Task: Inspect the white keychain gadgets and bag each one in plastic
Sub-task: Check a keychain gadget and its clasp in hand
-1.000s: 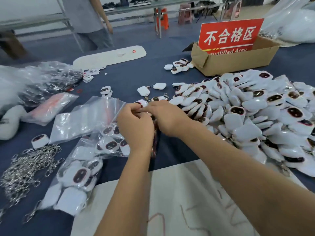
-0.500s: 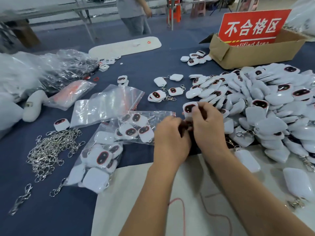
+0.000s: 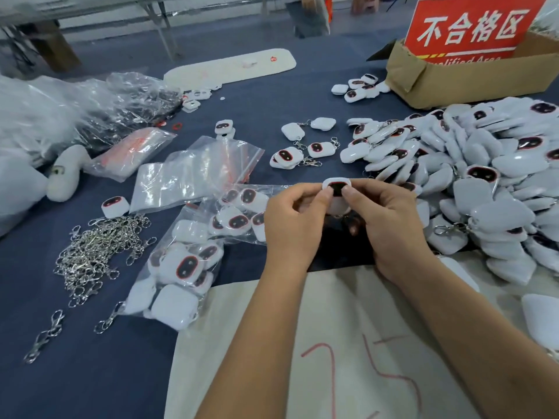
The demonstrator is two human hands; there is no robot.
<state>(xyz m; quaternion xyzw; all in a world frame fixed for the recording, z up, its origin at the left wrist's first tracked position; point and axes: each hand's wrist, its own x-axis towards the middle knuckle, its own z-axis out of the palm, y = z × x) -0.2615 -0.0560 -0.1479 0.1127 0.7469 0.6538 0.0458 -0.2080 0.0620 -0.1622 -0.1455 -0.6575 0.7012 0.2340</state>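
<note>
I hold one white keychain gadget (image 3: 335, 186) upright in front of me, its dark red-rimmed screen facing me. My left hand (image 3: 295, 222) and my right hand (image 3: 387, 222) both pinch it, a thumb on each side of the screen. A big heap of loose white gadgets (image 3: 472, 182) lies on the right of the blue table. Bagged gadgets (image 3: 187, 267) lie in clear plastic to the left of my hands. Empty clear zip bags (image 3: 193, 173) with a red seal strip lie behind them.
A heap of metal keychain clasps (image 3: 96, 249) lies at the left. A cardboard box (image 3: 465, 77) with a red sign (image 3: 472, 25) stands at the back right. A few loose gadgets (image 3: 302, 152) lie mid-table. A cream cloth (image 3: 348, 358) covers the near edge. Big plastic bags (image 3: 60, 110) pile at far left.
Both hands have drawn back from the bags toward the gadget heap and lifted one gadget up. The gadget's screen now faces me, pinched between both thumbs.
</note>
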